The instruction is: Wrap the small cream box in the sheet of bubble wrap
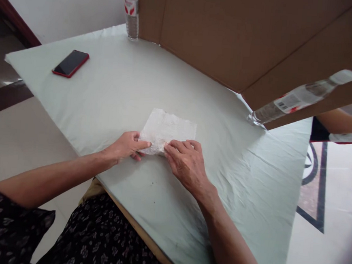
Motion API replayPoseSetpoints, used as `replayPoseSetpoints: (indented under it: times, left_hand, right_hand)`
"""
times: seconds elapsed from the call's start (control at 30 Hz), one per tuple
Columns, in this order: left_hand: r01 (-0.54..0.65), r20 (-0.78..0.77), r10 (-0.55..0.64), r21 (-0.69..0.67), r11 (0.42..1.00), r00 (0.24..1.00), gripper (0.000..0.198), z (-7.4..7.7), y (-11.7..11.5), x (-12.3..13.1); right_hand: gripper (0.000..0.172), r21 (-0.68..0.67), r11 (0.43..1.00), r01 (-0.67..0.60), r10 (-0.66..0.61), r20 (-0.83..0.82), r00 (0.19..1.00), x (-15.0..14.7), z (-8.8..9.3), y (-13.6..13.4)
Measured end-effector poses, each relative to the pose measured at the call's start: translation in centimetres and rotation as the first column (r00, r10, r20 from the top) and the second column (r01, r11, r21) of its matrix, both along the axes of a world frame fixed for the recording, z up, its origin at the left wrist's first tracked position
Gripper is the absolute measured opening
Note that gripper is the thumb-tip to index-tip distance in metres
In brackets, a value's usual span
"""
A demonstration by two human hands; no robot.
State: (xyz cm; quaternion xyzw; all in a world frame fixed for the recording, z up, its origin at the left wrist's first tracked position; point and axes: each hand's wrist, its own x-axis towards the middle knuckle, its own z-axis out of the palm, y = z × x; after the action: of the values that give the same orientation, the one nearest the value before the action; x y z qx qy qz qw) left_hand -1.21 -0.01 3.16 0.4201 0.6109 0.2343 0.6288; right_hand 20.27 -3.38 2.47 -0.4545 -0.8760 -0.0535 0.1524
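Observation:
A crumpled white tissue-like sheet (173, 125) lies on the pale green tablecloth in front of me. My left hand (129, 145) grips its near left corner, with the thumb on top and the other fingers beneath. Bent over the near edge, my right hand (187, 161) has its thumb and fingertips pinched together on the sheet. Something small and pinkish shows at the right fingertips, too small to name. The near edge of the sheet is wrinkled between the two hands and partly covered by the right one.
A phone (71, 63) with a red edge lies at the far left of the tablecloth (112, 86). Brown cardboard (208, 33) stands along the back. One bottle (132, 14) is at its left, another bottle (297, 99) at its right. Another person's arm (344, 121) shows at far right.

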Motion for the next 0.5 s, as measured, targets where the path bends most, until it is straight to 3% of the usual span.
replayPoseSetpoints:
  times: [0.2,0.4,0.5]
  left_hand:
    - [0.000,-0.095,-0.006,-0.061,0.998,0.996,0.010,0.8,1.3,1.3]
    - [0.080,-0.196,-0.089,-0.053,0.995,0.977,0.023,0.6,2.2,1.9]
    - [0.108,-0.248,-0.106,-0.006,0.994,0.963,0.017,0.4,2.5,2.2]
  right_hand:
    - [0.014,-0.021,1.000,0.012,-0.011,0.016,1.000,0.0,0.1,0.0]
    - [0.017,0.006,1.000,-0.001,0.001,0.017,1.000,0.0,-0.1,0.0]
    - [0.018,0.014,1.000,0.005,-0.006,0.018,1.000,0.0,-0.3,0.0]
